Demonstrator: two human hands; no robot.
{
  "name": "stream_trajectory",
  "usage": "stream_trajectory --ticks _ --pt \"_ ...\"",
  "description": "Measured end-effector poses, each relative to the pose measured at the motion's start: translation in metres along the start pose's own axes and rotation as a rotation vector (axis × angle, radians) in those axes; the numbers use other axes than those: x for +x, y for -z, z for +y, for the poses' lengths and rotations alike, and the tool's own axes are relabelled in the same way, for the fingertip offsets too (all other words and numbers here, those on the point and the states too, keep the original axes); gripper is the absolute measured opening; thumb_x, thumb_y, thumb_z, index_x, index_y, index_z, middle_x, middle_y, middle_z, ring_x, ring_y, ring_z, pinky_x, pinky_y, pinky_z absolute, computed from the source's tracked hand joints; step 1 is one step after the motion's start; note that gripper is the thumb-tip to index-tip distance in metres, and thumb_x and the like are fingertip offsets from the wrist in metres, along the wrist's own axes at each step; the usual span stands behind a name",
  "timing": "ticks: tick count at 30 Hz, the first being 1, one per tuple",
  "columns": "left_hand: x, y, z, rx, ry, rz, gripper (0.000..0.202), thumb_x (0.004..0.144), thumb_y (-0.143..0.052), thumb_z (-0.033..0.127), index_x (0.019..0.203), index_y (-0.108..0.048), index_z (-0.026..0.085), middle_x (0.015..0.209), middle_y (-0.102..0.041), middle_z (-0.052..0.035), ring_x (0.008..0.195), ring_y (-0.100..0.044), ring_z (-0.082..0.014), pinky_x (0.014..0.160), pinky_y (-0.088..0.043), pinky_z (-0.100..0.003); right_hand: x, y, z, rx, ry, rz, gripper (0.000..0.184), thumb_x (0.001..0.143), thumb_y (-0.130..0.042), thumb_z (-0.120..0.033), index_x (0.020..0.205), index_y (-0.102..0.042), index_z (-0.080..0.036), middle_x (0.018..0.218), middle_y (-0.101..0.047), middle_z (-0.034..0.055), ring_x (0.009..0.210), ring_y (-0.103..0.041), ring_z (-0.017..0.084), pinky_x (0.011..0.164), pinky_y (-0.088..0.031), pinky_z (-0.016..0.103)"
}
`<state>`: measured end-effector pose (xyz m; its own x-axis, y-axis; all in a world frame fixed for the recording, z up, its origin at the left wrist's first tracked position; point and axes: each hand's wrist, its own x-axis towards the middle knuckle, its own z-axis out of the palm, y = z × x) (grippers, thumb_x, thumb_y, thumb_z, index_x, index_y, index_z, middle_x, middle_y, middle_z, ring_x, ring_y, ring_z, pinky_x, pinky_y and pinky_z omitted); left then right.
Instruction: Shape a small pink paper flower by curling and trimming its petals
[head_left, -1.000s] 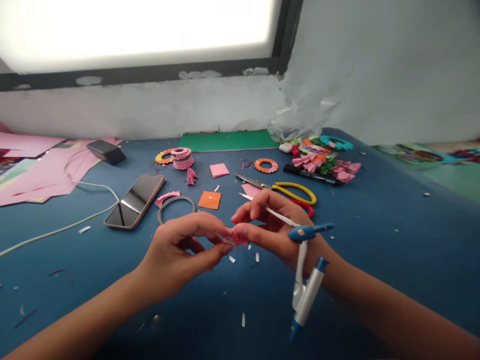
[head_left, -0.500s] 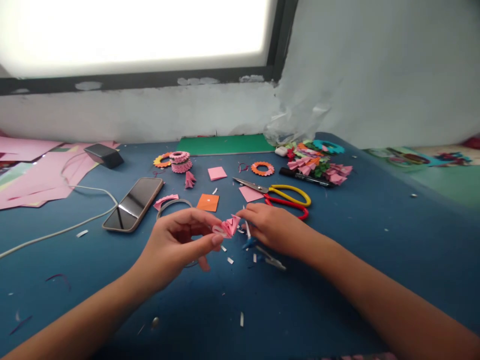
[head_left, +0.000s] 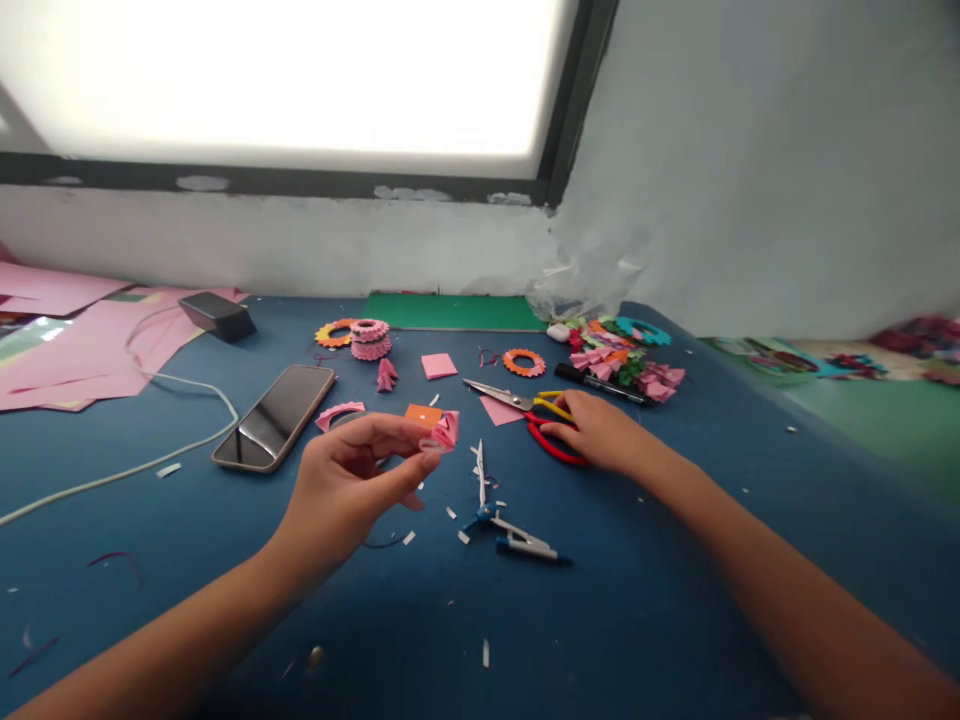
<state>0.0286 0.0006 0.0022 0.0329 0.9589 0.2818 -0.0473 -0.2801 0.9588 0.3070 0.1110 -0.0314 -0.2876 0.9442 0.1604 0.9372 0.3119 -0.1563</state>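
Observation:
My left hand point(head_left: 352, 480) pinches a small folded pink paper piece point(head_left: 445, 430) between thumb and fingertips, held above the blue table point(head_left: 750, 520). My right hand point(head_left: 596, 432) rests on the handles of the red and yellow scissors point(head_left: 536, 412), fingers curled over them; the blades point left. A blue and white compass point(head_left: 499, 515) lies open on the table between my hands, untouched.
A phone point(head_left: 275, 416) and white cable point(head_left: 120, 465) lie left, with pink sheets point(head_left: 82, 350) and a dark box point(head_left: 217, 315) behind. Paper rings point(head_left: 360, 336), pink and orange squares, a black marker point(head_left: 600, 383) and a heap of folded coloured pieces point(head_left: 622, 355) sit at the back. Paper scraps litter the table.
My right hand put the compass down on the table, then moved right onto the scissors. My left hand kept hold of the pink piece and lifted slightly.

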Motion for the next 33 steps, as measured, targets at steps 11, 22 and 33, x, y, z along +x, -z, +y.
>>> stream_trajectory --ticks 11,22,33 --pt "-0.003 0.0 0.004 0.099 -0.125 0.13 0.01 0.069 -0.072 0.014 0.078 -0.069 0.017 0.072 -0.068 -0.001 0.06 -0.064 -0.0121 0.045 -0.06 -0.018 -0.042 0.022 -0.01 0.195 0.228 0.446 0.041 0.075 -0.06 -0.058 0.09 -0.048 -0.022 0.071 -0.062 0.0032 0.057 -0.061 0.019 0.051 -0.047 0.028" --pt "-0.008 0.001 -0.002 0.288 -0.37 0.077 0.033 0.07 -0.068 0.0 0.088 -0.069 0.028 0.08 -0.069 0.0041 0.072 -0.064 -0.0108 0.049 -0.059 -0.016 -0.053 0.025 -0.029 -0.027 0.568 0.56 0.032 0.084 -0.053 -0.039 0.062 -0.035 -0.024 0.044 -0.038 -0.0057 0.034 -0.035 0.011 0.037 -0.031 0.026" --pt "-0.01 0.0 0.002 0.408 -0.493 0.097 0.034 0.067 -0.07 0.0 0.089 -0.068 0.026 0.078 -0.068 0.0044 0.066 -0.064 -0.0095 0.052 -0.058 -0.017 -0.056 0.024 -0.026 -0.176 0.539 0.589 0.038 0.09 -0.043 -0.046 0.06 -0.043 -0.022 0.044 -0.043 -0.0029 0.036 -0.041 0.012 0.041 -0.034 0.026"
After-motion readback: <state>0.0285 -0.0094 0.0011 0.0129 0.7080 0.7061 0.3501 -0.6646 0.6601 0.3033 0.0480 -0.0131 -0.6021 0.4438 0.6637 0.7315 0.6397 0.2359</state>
